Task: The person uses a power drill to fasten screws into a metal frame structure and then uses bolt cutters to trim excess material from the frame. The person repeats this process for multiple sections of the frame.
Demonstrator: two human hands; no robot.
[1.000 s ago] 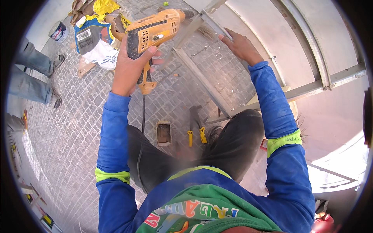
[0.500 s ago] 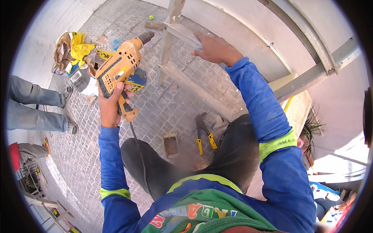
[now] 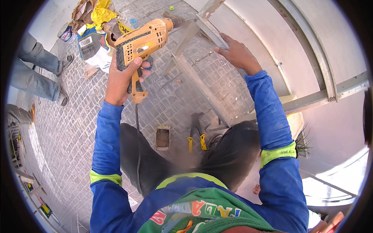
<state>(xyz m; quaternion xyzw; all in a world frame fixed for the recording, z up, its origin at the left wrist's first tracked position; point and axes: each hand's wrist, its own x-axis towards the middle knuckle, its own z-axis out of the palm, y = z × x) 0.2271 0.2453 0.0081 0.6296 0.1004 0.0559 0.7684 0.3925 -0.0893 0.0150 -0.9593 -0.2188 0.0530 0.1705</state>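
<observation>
My left hand [image 3: 125, 79] is wrapped round the handle of a yellow and black power drill [image 3: 145, 40]. The drill points up and to the right, its chuck close to an upright of a grey metal frame [image 3: 198, 77]; whether they touch I cannot tell. A dark cord [image 3: 138, 155] runs from the handle down over my left thigh. On the right, my right hand [image 3: 240, 54] rests against a short crossbar [image 3: 211, 30] of the frame, thumb and fingers stretched out. The undersides of those fingers are hidden.
Long-handled pliers or cutters with yellow grips [image 3: 197, 136] and a small open box [image 3: 162, 138] lie on the paving between my knees. Bags and wrappers [image 3: 93, 44] are piled at the upper left, near a person's jeans-clad legs [image 3: 37, 75]. A pale wall [image 3: 334, 124] borders the right.
The drill has tilted flatter, and its chuck has come nearer the upright as the whole view shifted. My right hand stays at the crossbar.
</observation>
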